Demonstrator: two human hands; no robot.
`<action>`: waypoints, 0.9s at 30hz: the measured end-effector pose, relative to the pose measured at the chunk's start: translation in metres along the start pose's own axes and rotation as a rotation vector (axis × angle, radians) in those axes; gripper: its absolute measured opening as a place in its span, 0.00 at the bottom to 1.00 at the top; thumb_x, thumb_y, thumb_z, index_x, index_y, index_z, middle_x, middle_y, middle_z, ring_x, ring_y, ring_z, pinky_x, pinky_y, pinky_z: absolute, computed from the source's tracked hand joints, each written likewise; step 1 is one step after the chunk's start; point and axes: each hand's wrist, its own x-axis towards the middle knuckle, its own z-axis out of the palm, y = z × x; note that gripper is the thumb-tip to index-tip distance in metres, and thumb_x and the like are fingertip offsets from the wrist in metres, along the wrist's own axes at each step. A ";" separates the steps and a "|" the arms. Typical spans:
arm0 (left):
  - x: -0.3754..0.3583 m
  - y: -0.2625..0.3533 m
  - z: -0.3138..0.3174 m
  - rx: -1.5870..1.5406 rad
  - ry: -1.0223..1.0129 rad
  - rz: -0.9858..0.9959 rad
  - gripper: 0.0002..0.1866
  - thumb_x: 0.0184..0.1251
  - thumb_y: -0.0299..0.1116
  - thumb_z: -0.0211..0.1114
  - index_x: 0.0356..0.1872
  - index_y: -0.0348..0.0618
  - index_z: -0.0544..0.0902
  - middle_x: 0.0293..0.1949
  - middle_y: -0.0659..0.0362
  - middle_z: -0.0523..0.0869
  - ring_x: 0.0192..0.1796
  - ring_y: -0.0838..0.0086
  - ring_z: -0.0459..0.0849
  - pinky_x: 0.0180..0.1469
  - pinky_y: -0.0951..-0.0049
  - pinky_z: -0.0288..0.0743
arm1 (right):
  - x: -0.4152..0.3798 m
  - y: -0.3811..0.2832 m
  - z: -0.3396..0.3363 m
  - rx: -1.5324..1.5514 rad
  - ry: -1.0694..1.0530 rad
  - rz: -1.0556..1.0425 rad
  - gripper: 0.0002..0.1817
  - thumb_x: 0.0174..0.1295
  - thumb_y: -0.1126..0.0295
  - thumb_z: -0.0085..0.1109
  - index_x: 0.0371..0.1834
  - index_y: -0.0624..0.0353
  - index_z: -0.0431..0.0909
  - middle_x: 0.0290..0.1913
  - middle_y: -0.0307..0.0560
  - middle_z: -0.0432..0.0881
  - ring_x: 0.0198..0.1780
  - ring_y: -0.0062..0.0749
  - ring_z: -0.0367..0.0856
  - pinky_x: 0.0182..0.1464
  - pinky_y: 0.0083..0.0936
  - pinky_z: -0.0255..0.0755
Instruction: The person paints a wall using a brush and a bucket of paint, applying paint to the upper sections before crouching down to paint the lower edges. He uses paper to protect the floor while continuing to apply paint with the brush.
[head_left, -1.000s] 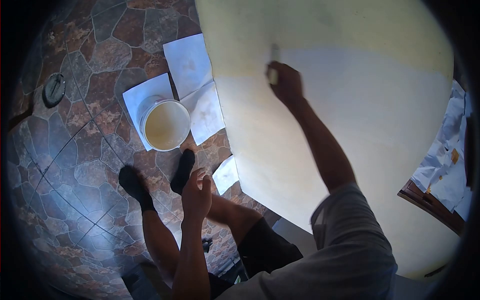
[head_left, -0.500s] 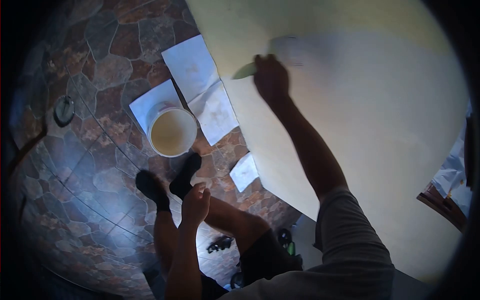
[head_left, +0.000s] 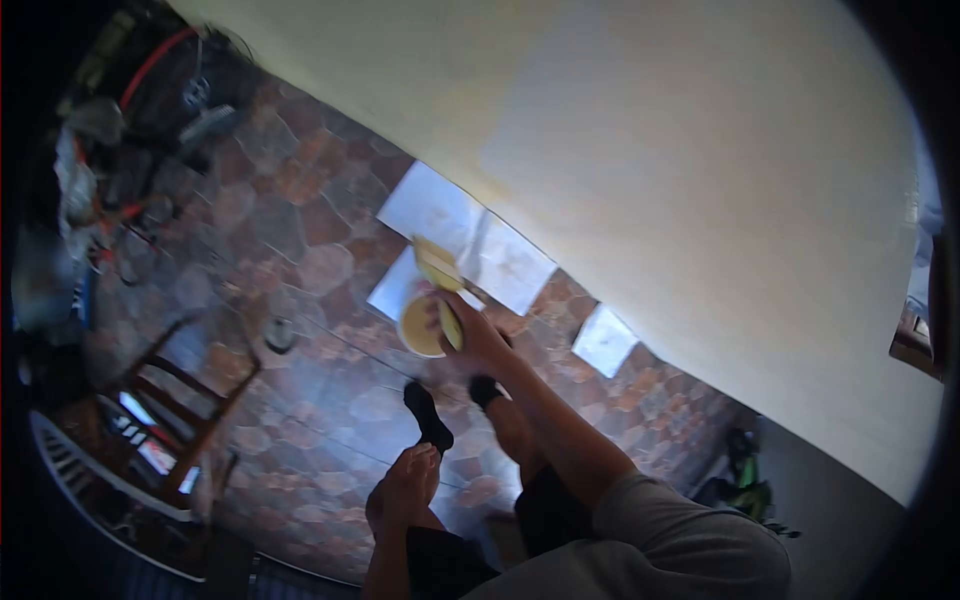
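Tiled floor below, right hand clasped round brush, bucket just under grip, paper just beyond; drips could miss either if brush tilts.

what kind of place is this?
Probably a home, either a room or a covered patio; can't tell which. Signs: the stone-patterned floor, a wooden chair, and white paper sheets on the floor along a pale wall.
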 end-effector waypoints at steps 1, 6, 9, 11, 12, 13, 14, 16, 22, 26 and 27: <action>-0.011 0.018 -0.022 0.140 0.021 0.127 0.19 0.80 0.41 0.55 0.60 0.38 0.78 0.55 0.55 0.86 0.52 0.70 0.86 0.56 0.72 0.77 | -0.013 -0.014 -0.001 0.077 -0.048 0.035 0.36 0.47 0.82 0.67 0.64 0.55 0.69 0.54 0.54 0.78 0.57 0.47 0.81 0.56 0.35 0.76; -0.028 0.079 -0.098 0.468 0.141 -0.041 0.19 0.73 0.42 0.60 0.54 0.38 0.84 0.54 0.45 0.86 0.57 0.55 0.85 0.61 0.61 0.76 | -0.019 -0.069 -0.002 0.354 -0.006 0.121 0.38 0.59 0.73 0.73 0.72 0.58 0.64 0.56 0.49 0.79 0.58 0.34 0.81 0.58 0.31 0.77; -0.027 0.052 -0.135 0.940 -0.050 0.056 0.20 0.68 0.43 0.64 0.53 0.39 0.84 0.54 0.44 0.86 0.59 0.49 0.83 0.65 0.55 0.74 | 0.006 -0.065 0.000 0.365 0.175 0.113 0.19 0.75 0.70 0.52 0.66 0.62 0.73 0.54 0.51 0.81 0.52 0.31 0.84 0.52 0.28 0.80; -0.053 0.043 -0.165 1.098 -0.149 0.227 0.21 0.66 0.43 0.65 0.53 0.40 0.84 0.58 0.43 0.83 0.62 0.45 0.79 0.68 0.51 0.70 | 0.021 -0.091 0.007 0.351 0.487 0.143 0.21 0.75 0.73 0.52 0.68 0.64 0.69 0.56 0.52 0.81 0.39 0.27 0.86 0.39 0.24 0.81; -0.059 0.053 -0.176 1.146 -0.211 0.269 0.22 0.65 0.43 0.66 0.55 0.40 0.83 0.62 0.42 0.80 0.65 0.45 0.76 0.70 0.51 0.67 | 0.026 -0.112 0.005 0.366 0.515 0.142 0.21 0.75 0.73 0.52 0.68 0.64 0.69 0.56 0.52 0.81 0.39 0.27 0.86 0.39 0.24 0.81; -0.061 0.063 -0.184 1.191 -0.266 0.316 0.24 0.64 0.43 0.67 0.56 0.39 0.82 0.65 0.42 0.78 0.67 0.46 0.74 0.71 0.51 0.65 | 0.031 -0.136 -0.001 0.422 0.671 0.183 0.22 0.73 0.73 0.54 0.69 0.63 0.68 0.57 0.52 0.82 0.35 0.24 0.84 0.34 0.22 0.79; -0.069 0.071 -0.194 1.210 -0.273 0.298 0.23 0.63 0.42 0.68 0.56 0.39 0.82 0.65 0.41 0.77 0.66 0.46 0.75 0.69 0.50 0.67 | 0.031 -0.154 -0.001 0.485 0.817 0.236 0.23 0.72 0.73 0.56 0.69 0.63 0.67 0.57 0.51 0.82 0.32 0.21 0.82 0.29 0.21 0.77; -0.085 0.086 -0.213 1.176 -0.254 0.103 0.22 0.65 0.43 0.66 0.56 0.41 0.82 0.65 0.42 0.77 0.65 0.48 0.77 0.67 0.51 0.70 | 0.033 -0.175 -0.001 0.538 0.965 0.000 0.24 0.74 0.69 0.54 0.69 0.63 0.63 0.55 0.53 0.83 0.28 0.17 0.76 0.27 0.18 0.74; -0.114 0.102 -0.220 1.217 -0.735 -0.389 0.24 0.68 0.45 0.63 0.60 0.43 0.79 0.59 0.43 0.81 0.61 0.48 0.79 0.64 0.48 0.72 | 0.075 -0.179 -0.030 0.541 1.063 -0.042 0.19 0.77 0.59 0.52 0.57 0.66 0.73 0.37 0.45 0.84 0.27 0.15 0.71 0.29 0.18 0.68; -0.065 0.084 -0.172 1.334 -1.057 -0.241 0.23 0.69 0.45 0.61 0.59 0.42 0.80 0.57 0.44 0.82 0.60 0.49 0.80 0.63 0.48 0.73 | 0.141 -0.056 -0.016 0.403 1.194 -0.041 0.22 0.78 0.53 0.49 0.39 0.64 0.77 0.23 0.38 0.74 0.23 0.18 0.68 0.27 0.22 0.64; -0.044 0.084 -0.159 1.370 -1.137 -0.188 0.23 0.69 0.45 0.61 0.59 0.42 0.80 0.57 0.44 0.82 0.60 0.49 0.80 0.62 0.48 0.73 | 0.152 -0.026 -0.008 0.365 1.198 -0.019 0.21 0.78 0.52 0.49 0.39 0.61 0.76 0.21 0.34 0.70 0.20 0.14 0.63 0.23 0.18 0.59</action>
